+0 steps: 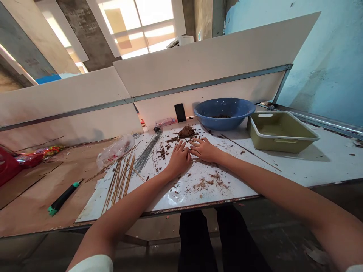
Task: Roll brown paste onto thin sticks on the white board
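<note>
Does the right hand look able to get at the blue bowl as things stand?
Probably yes: the right hand rests close to the blue bowl, with only scattered brown crumbs between them.

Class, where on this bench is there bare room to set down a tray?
Free: brown board between the green-tipped black tool and plastic bag; white board between olive tray and right forearm. Crowded: around both hands, the brown mound and the sticks.
</note>
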`<state>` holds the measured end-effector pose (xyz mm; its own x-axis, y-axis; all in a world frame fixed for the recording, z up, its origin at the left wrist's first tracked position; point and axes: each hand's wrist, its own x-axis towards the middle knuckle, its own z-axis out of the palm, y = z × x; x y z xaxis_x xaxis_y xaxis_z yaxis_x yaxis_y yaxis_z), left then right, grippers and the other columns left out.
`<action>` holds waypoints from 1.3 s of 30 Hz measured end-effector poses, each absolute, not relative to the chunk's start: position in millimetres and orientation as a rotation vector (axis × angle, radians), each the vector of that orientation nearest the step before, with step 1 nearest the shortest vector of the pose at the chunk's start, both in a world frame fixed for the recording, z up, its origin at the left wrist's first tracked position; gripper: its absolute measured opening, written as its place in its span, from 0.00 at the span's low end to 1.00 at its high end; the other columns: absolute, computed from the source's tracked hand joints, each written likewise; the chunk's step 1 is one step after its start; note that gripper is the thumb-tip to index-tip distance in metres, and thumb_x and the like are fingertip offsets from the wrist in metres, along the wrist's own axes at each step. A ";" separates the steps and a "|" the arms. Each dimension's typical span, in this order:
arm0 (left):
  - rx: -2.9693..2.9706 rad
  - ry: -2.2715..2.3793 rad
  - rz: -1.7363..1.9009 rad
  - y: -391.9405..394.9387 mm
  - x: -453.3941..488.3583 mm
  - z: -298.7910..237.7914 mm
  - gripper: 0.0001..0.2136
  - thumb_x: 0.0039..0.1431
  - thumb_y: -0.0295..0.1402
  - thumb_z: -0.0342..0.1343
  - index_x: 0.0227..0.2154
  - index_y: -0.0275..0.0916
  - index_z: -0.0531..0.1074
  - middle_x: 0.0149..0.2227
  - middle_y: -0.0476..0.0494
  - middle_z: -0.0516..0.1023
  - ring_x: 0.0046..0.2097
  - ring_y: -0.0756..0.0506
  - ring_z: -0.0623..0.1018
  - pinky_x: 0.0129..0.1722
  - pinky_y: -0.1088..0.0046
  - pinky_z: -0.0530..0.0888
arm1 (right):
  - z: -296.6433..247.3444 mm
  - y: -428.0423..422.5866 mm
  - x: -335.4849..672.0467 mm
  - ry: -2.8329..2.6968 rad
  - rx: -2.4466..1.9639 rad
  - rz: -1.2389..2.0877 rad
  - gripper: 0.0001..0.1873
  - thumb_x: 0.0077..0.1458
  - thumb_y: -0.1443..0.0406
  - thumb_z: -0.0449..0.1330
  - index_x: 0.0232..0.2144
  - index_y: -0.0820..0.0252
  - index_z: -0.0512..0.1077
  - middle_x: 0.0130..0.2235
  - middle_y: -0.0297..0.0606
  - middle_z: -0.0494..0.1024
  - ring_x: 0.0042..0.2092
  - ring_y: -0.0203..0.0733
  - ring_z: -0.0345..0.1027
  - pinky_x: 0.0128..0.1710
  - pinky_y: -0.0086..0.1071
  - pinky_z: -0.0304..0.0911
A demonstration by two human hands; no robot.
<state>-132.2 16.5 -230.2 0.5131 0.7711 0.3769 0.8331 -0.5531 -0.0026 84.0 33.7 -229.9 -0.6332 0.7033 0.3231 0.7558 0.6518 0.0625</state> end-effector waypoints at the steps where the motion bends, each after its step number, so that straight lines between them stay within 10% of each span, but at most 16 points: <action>1: -2.571 -1.373 -0.503 16.3 -131.9 -230.1 0.20 0.77 0.32 0.49 0.61 0.37 0.81 0.76 0.33 0.72 0.82 0.36 0.61 0.81 0.48 0.63 | -230.0 33.4 83.4 -2.603 -1.165 -0.285 0.22 0.82 0.57 0.52 0.63 0.54 0.82 0.75 0.54 0.73 0.79 0.67 0.58 0.72 0.66 0.55; 20: -2.541 -1.468 -0.472 22.3 -134.2 -238.7 0.25 0.77 0.35 0.49 0.72 0.34 0.73 0.80 0.30 0.65 0.84 0.33 0.55 0.81 0.42 0.63 | -245.9 38.6 83.6 -2.515 -1.355 -0.248 0.31 0.82 0.49 0.48 0.75 0.52 0.71 0.79 0.57 0.65 0.79 0.71 0.57 0.68 0.70 0.61; 39: -2.474 -1.438 -0.559 17.2 -135.7 -229.0 0.18 0.76 0.32 0.51 0.55 0.36 0.85 0.76 0.34 0.73 0.83 0.32 0.58 0.81 0.45 0.64 | -235.1 40.2 89.5 -2.584 -1.216 -0.270 0.25 0.83 0.55 0.48 0.64 0.50 0.82 0.76 0.50 0.72 0.78 0.67 0.58 0.70 0.66 0.57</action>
